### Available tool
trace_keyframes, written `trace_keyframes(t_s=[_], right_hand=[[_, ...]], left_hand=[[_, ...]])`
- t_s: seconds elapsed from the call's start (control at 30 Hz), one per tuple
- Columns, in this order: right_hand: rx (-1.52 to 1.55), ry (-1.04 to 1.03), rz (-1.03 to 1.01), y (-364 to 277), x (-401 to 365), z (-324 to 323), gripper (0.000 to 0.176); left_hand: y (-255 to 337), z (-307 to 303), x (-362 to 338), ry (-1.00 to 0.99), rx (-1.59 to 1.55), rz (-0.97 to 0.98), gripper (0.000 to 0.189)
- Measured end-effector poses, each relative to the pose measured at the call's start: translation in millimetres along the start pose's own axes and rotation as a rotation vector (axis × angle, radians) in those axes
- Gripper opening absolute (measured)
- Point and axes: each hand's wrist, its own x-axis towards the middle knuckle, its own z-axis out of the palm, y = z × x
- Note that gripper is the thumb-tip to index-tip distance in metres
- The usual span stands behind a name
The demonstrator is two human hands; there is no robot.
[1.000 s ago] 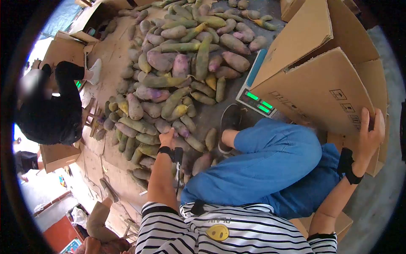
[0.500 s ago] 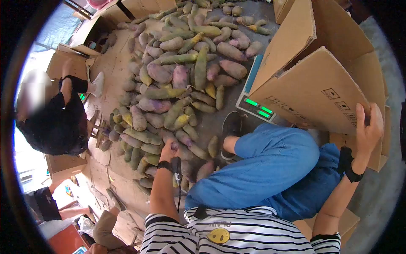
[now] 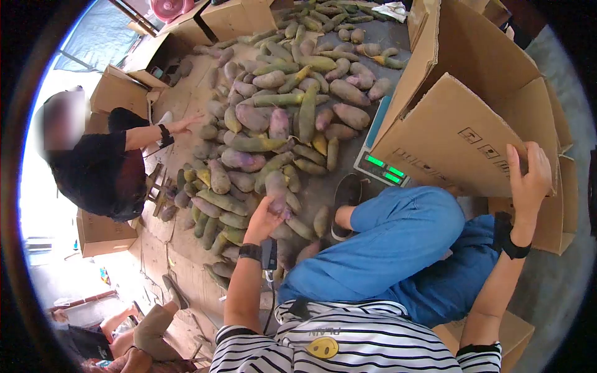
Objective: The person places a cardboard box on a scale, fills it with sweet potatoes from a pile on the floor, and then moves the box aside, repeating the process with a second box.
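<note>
A large heap of long green and purplish radishes (image 3: 249,143) covers the floor in front of me. My left hand (image 3: 266,219) is closed round the lower end of a purplish radish (image 3: 275,186), which stands lengthwise over the near part of the heap. My right hand (image 3: 530,174) grips the upper edge of the near flap of an open cardboard box (image 3: 463,133), fingers over the edge. The box rests on a scale (image 3: 377,168) with lit green displays; most of the scale is hidden under it.
A co-worker in black (image 3: 102,161) sits at the left, one arm stretched toward the heap. Another person's leg (image 3: 152,329) shows at lower left. Several cardboard boxes (image 3: 239,22) stand around. My bent knee (image 3: 429,211) is between the heap and the box.
My left hand has lifted a radish that now shows in its fingers. The co-worker's arm has reached out toward the heap. The view has shifted slightly; my right hand stays on the flap.
</note>
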Motion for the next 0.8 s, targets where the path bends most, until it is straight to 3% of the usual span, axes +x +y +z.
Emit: trace_keyframes(t_s=[0.23, 0.37, 0.57, 0.63, 0.67, 0.73, 0.8], right_hand=[[0.023, 0.015, -0.006, -1.8, 1.3, -1.0, 0.027], [0.026, 0.025, -0.007, -2.1, 1.6, -1.2, 0.027], [0.009, -0.003, 0.0, -2.1, 1.2, -1.5, 0.026], [0.0, -0.015, 0.012, -2.9, 1.0, -1.8, 0.026], [-0.005, -0.001, 0.013, -3.1, 0.8, -1.8, 0.026], [-0.011, 0.012, 0.015, -2.8, 0.3, -1.6, 0.026], [-0.002, 0.038, -0.01, -2.6, 0.1, -1.3, 0.027]], left_hand=[[30.8, 81.0, -27.8, -0.139, 0.109, 0.161, 0.035], [62.7, 169.2, -72.5, -0.51, 0.223, 0.391, 0.06], [81.8, 312.2, -115.0, -0.722, 0.385, 0.972, 0.069], [82.6, 348.0, -109.7, -0.563, 0.588, 1.333, 0.062], [80.3, 364.1, -105.5, -0.562, 0.586, 1.335, 0.062], [71.9, 393.3, -95.4, -0.336, 0.651, 1.743, 0.052], [59.7, 412.0, -81.1, -0.299, 0.747, 1.843, 0.047]])
